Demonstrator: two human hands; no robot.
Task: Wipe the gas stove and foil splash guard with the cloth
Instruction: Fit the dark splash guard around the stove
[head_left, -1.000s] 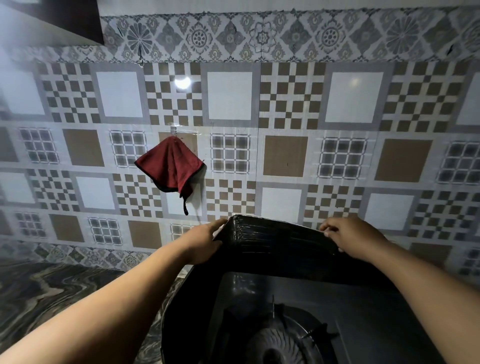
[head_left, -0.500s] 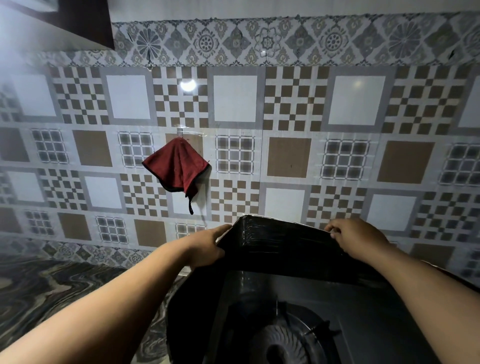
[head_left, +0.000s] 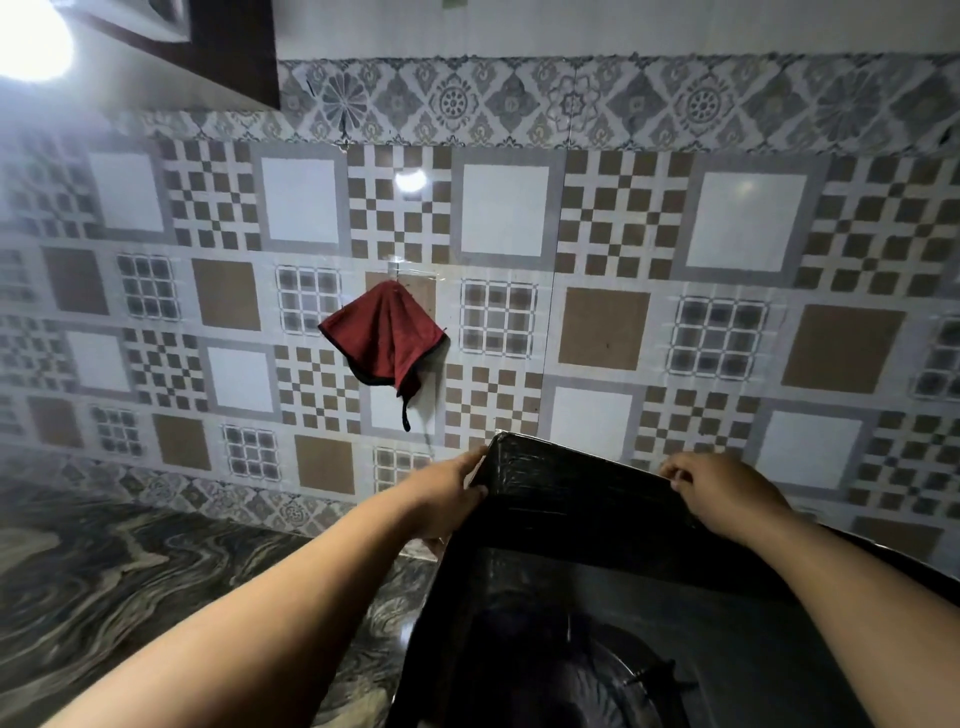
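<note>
A dark foil splash guard (head_left: 576, 493) stands folded around the gas stove (head_left: 675, 639) at the lower right. My left hand (head_left: 447, 493) grips the guard's upper left corner. My right hand (head_left: 722, 493) holds its top edge further right. Part of a burner (head_left: 597, 696) shows at the bottom, in shadow. A red cloth (head_left: 384, 338) hangs from a hook on the tiled wall, above and to the left of the guard, with neither hand touching it.
A marbled dark countertop (head_left: 130, 587) stretches to the left of the stove. The patterned tile wall (head_left: 597, 322) rises close behind the guard. A dark cabinet (head_left: 228, 47) hangs at the upper left beside a bright light.
The view has tilted up and shifted left, so the cloth and wall sit further right and lower. Both hands keep their hold on the guard's top edge.
</note>
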